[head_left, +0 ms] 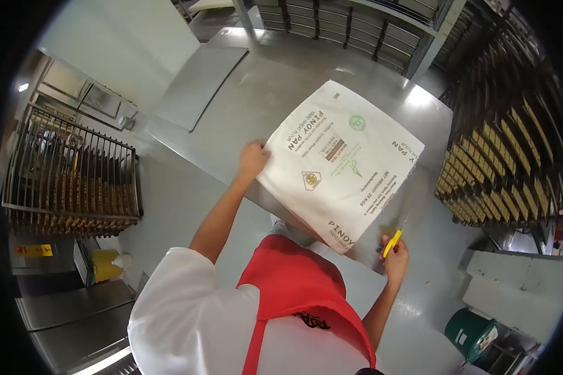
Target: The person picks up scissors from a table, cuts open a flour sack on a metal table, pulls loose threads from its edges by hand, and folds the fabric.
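A white flour sack (347,169), printed "Pinoy Pan" and "Hard Wheat Flour", lies flat and askew on the steel table (281,69). My left hand (254,159) is closed on the sack's left edge. Right of the sack's near corner, my right hand (395,259) grips a yellow-handled cutting tool (392,242). Its thin blade points away from me, apart from the sack. I cannot make out whether it is a knife or scissors.
Tray racks stand to the left (75,181) and right (500,169). A grey sheet (203,84) lies on the table's far left. A green bucket (469,334) is on the floor at lower right. Metal shelving (350,31) stands behind the table.
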Action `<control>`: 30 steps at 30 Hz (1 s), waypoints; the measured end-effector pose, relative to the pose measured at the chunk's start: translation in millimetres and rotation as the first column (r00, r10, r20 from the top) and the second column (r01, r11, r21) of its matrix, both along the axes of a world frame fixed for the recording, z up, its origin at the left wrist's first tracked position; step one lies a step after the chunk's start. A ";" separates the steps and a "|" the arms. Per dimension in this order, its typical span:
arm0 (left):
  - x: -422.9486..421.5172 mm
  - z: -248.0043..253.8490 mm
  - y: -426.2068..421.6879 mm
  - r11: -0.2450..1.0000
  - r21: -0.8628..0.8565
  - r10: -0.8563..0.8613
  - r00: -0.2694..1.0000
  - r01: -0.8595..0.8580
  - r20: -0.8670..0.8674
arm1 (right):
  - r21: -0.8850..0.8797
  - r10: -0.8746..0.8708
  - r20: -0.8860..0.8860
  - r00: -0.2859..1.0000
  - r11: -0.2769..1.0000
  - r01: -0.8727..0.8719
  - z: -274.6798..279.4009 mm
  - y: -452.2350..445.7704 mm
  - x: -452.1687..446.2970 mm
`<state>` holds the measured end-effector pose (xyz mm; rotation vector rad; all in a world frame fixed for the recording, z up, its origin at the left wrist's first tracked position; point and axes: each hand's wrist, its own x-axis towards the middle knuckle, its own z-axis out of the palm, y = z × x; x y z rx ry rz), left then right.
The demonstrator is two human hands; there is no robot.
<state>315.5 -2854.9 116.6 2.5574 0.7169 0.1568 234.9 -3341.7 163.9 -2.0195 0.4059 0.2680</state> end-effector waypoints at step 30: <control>84.8 26.8 -0.7 0.810 -0.466 -0.333 0.933 0.355 0.132 | -0.055 0.034 -0.282 0.959 0.997 -0.052 2.3 99.7 -10.8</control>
